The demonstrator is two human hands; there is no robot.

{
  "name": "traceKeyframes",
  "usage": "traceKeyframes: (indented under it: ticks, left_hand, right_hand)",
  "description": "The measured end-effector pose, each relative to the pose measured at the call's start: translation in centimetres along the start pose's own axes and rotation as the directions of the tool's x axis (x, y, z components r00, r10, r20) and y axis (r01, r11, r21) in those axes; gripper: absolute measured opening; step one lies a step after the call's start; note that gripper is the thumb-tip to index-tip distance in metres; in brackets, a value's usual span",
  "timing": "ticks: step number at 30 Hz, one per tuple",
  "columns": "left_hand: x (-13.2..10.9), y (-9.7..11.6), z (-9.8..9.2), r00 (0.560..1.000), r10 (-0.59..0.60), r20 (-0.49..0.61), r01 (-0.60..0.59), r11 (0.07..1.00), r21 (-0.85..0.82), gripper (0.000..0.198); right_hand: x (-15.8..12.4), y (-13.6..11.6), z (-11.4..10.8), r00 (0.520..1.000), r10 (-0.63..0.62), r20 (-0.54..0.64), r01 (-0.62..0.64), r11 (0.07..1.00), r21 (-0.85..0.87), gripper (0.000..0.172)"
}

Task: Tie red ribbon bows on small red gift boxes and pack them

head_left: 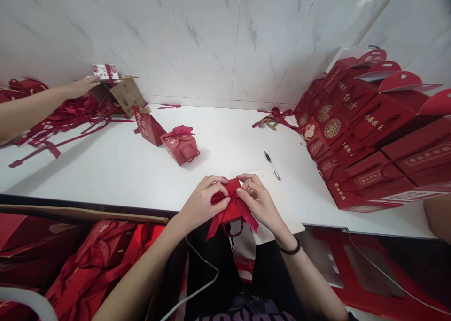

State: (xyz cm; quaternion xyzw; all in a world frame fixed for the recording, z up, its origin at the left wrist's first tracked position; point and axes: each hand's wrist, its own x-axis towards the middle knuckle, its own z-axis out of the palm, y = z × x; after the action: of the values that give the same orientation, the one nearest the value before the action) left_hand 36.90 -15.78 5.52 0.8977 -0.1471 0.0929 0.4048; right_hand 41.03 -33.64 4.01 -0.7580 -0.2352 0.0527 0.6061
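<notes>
Close to me at the table's front edge is a small red gift box [234,213] with a twisted cord handle hanging toward me. A dark red ribbon [248,212] lies over its top, gathered in a bow or knot with two tails hanging down. My left hand [207,196] pinches the ribbon's left side between thumb and fingers. On the right side, my right hand [259,199] pinches the ribbon near the knot, a dark band around its wrist. My fingers partly hide the knot.
Beyond my hands stand a bowed red box [182,147] and an open red box [148,126]. A pen [272,165] lies on paper's left. Stacked red boxes [352,133] rise at right. Another person's hand [82,86] reaches toward a cardboard box [127,95] beside loose ribbons [70,119].
</notes>
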Motion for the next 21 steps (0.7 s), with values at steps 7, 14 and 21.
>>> traceKeyframes:
  ticks: [7,14,21]
  left_hand:
    - [0.0,0.2,0.2,1.0,-0.015,0.002,0.015,1.0,-0.022,0.004]
    - [0.3,-0.3,-0.1,0.996,-0.006,0.089,0.017,0.992,-0.125,0.001]
    - [0.4,0.9,-0.4,0.996,0.078,0.046,-0.086,0.973,0.212,0.006]
  right_hand:
    - [0.0,0.6,0.7,0.991,0.132,-0.031,-0.125,0.979,0.164,0.029]
    - [0.0,0.0,-0.3,0.996,0.086,0.038,-0.087,0.996,0.031,0.018]
    - [-0.5,0.0,-0.5,0.998,0.058,0.01,-0.057,0.996,-0.062,0.023]
